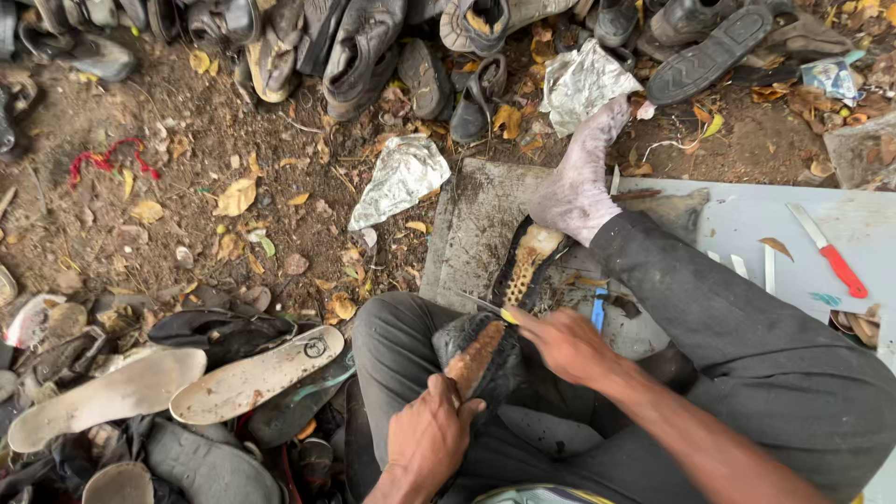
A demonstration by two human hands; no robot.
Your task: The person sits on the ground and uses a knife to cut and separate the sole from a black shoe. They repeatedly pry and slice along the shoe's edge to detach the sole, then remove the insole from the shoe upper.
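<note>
While I sit on the ground with my knees spread, my left hand [431, 431] is clamped tight around the heel end of a worn black shoe with a torn-open sole showing tan, perforated lining [509, 299], low in the middle of the frame. That shoe runs from my lap up onto a grey scuffed board [476, 224], and my dusty bare foot [581, 182] presses down on its far end, just above centre. My right hand [565, 341] is closed around a small thin-bladed knife with a yellow handle [490, 308], fingers wrapped, blade pointing left and lying against the shoe's open sole. Both grips are firm, nothing loose.

Off at the right edge, a red-handled knife with a pale blade [829, 250] lies on a light grey sheet [747, 224], well apart from my hands. Lower left, two dirty white insoles [187, 387] lie side by side among dark scraps. Across the top of the frame sits a row of old dark shoes [355, 47] on bare earth scattered with dry yellow leaves [235, 196]. Two crumpled pieces of silver foil [401, 177] lie on the dirt above the board, near my foot.
</note>
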